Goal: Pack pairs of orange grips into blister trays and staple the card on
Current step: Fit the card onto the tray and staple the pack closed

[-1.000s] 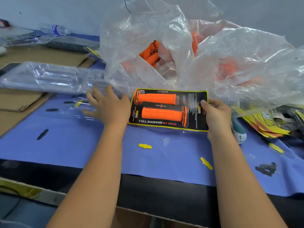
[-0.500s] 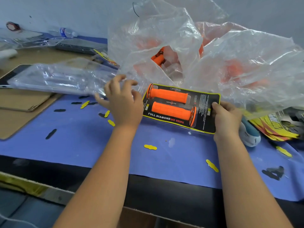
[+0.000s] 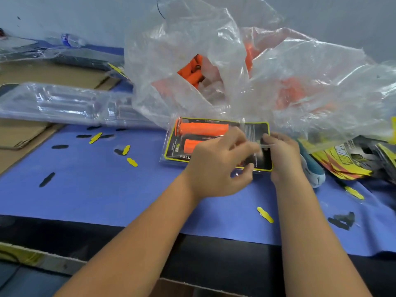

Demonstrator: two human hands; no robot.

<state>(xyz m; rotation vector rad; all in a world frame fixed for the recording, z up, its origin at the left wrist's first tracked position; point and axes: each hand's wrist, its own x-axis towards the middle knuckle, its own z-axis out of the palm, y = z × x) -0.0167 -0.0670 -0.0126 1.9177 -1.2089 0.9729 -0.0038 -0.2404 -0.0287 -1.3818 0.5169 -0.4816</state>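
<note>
Blue sheeting [image 3: 90,189] covers the bench I am looking down on, scattered with small yellow and black die-cut slugs [image 3: 132,162]. At centre frame lies one blister pack [image 3: 169,146] with a black, yellow-edged card [image 3: 258,130] and two orange grips [image 3: 203,128] inside, one above the other; of its print I can read only "FULL". My left hand [image 3: 216,166] hovers over the pack's lower grip with fingers curled toward the right edge, where my right hand [image 3: 282,153] pinches the pack's clear flap. Behind, a crumpled clear bag [image 3: 289,67] holds loose orange grips, too many and too veiled to count. Empty clear trays [image 3: 64,103] are stacked at left; printed yellow cards [image 3: 342,161] pile at right.
</note>
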